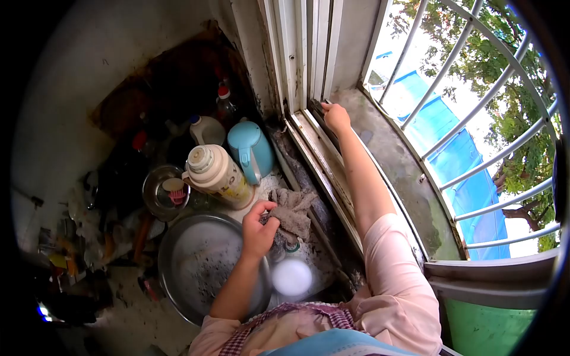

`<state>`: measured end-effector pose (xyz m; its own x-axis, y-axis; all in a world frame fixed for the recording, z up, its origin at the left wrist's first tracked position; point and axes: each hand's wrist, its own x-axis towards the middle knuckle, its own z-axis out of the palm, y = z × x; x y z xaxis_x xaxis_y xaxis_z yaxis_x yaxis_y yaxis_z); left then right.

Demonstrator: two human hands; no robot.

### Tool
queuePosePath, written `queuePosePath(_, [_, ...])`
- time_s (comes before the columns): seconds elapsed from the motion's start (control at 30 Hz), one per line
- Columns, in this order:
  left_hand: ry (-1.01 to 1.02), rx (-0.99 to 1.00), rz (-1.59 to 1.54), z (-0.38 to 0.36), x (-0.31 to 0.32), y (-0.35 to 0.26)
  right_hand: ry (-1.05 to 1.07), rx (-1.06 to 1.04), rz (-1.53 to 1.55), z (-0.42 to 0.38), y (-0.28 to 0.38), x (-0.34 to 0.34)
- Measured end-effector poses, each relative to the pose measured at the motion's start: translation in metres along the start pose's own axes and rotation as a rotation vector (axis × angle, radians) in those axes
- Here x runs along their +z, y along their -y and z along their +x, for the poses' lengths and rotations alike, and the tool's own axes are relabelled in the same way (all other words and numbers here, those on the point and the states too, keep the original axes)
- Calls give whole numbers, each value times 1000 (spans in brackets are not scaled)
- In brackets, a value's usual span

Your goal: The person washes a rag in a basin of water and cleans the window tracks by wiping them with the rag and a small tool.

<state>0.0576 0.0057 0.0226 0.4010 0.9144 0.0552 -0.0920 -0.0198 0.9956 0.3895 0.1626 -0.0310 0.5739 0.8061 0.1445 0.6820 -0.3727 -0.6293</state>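
Observation:
A grey-brown cloth [291, 213] hangs crumpled from my left hand [259, 230], whose fingers are closed on its edge. Below that hand lies a wide metal basin [199, 255] of cloudy water with dark specks. My right hand [336, 117] reaches to the far end of the window track [326, 148], its fingers bent at a dark spot by the frame; whether they hold anything is too small to tell. Beyond my left hand stand a cream thermos [219, 175] and a light blue jug [250, 148].
A metal bowl [159, 193] holds a pink brush [175, 190]. Near the basin is a round white object [291, 276]. A bottle with a red cap [225, 101] stands at the back. White bars [457, 130] cross the window opening at right, above a concrete sill [392, 160].

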Motion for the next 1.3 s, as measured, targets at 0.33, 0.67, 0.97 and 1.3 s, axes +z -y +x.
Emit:
queuePosePath(0.33, [-4, -48, -97, -4, 3, -9, -75, 39, 619, -132, 31, -90])
queuePosePath(0.67, [101, 54, -197, -21, 33, -26, -449, 420, 297, -575, -10, -156])
queuePosePath(0.97, [184, 152, -210, -24, 90, -4, 110, 1552, -420, -905, -100, -123])
queuePosePath(1.3, [206, 605, 755, 3, 145, 42, -490, 533, -435, -605, 5, -229])
